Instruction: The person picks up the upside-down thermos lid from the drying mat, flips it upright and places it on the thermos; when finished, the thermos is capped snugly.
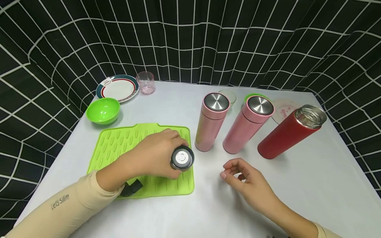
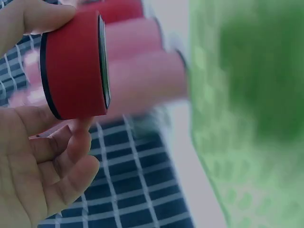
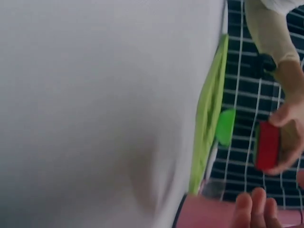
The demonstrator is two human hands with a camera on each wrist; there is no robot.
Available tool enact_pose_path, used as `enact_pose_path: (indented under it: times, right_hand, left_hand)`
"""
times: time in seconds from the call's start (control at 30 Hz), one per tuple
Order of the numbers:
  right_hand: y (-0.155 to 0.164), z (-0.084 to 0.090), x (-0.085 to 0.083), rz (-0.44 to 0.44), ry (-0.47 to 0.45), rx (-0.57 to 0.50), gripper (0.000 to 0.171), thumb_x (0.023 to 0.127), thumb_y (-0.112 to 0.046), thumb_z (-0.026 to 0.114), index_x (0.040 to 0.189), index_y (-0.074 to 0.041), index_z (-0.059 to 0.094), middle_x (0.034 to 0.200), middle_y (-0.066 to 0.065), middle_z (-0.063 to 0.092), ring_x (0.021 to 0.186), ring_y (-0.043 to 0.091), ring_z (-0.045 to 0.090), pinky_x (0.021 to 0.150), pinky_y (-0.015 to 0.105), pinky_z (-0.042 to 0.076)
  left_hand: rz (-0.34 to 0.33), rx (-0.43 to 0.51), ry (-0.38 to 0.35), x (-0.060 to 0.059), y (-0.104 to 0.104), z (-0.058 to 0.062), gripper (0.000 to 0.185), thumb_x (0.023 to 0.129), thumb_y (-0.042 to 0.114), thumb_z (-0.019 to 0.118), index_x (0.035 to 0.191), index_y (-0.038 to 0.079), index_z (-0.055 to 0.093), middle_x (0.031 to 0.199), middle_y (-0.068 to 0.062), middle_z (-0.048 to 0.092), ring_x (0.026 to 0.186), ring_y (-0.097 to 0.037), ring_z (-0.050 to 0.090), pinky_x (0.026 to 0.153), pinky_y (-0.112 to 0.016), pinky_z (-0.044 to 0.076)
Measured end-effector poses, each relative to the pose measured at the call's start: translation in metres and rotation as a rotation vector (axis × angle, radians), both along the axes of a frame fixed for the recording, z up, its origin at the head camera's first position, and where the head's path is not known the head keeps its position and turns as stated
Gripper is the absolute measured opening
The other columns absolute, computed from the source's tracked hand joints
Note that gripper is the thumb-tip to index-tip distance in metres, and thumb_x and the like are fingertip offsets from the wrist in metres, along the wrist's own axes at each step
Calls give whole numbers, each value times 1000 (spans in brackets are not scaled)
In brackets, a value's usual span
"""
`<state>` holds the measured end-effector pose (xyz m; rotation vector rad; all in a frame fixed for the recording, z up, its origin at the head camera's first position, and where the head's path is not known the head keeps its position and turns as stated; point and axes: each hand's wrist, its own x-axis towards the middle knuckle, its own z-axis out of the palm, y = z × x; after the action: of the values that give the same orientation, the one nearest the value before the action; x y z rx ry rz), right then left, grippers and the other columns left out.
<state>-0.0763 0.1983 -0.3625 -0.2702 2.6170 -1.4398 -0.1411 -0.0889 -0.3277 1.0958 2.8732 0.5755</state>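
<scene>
My left hand (image 1: 154, 155) grips a red bottle lid (image 2: 76, 66), its steel underside (image 1: 182, 158) turned up, just above the right part of the green silicone mat (image 1: 119, 142). The same red lid (image 3: 267, 145) shows in the right wrist view between thumb and fingers. A red flask (image 1: 287, 132) without a lid stands tilted at the right. Two pink flasks (image 1: 212, 120) (image 1: 247, 124) with steel caps stand between. My right hand (image 1: 244, 180) hovers over the white table with its fingers loosely curled, holding nothing.
A green bowl (image 1: 103, 110), a patterned plate (image 1: 118, 88) and a pink glass (image 1: 145, 82) sit at the back left. A clear dish (image 1: 231, 95), a green item (image 1: 253, 96) and a pale pink saucer (image 1: 282, 109) lie behind the flasks. Black grid cloth surrounds the table (image 1: 312, 185).
</scene>
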Motion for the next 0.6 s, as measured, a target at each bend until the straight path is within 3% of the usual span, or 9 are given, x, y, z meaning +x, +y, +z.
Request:
enact_pose_path:
  times: [0.13,0.27,0.37,0.6]
  right_hand:
    - [-13,1,-3,161,-137,-111,26,97,-30,62,114,-10,62,97,3,65,90,22,61,79,30,48]
    - [-21,1,-7,288,-234,-201,25,100,-27,58,110,-4,61,95,8,66,88,28,61,80,32,49]
    - [-24,1,-7,309,-265,-215,26,99,-28,59,103,-3,61,90,6,66,83,25,62,77,30,49]
    - [-24,2,-7,293,-289,-238,27,98,-27,61,101,0,60,88,8,67,80,24,62,75,30,50]
  left_hand:
    - [-115,-16,64,14,21,10,60,59,40,84,111,17,66,96,10,52,88,-8,47,74,-24,46]
    - [-235,-21,82,26,39,12,58,61,41,84,110,17,65,97,9,51,88,-8,46,75,-21,44]
    - [-274,-27,77,31,44,12,57,62,41,84,110,18,65,96,9,50,88,-7,45,75,-19,43]
    - [-280,-29,79,32,48,9,57,63,40,84,111,18,63,97,9,49,89,-7,44,77,-20,42]
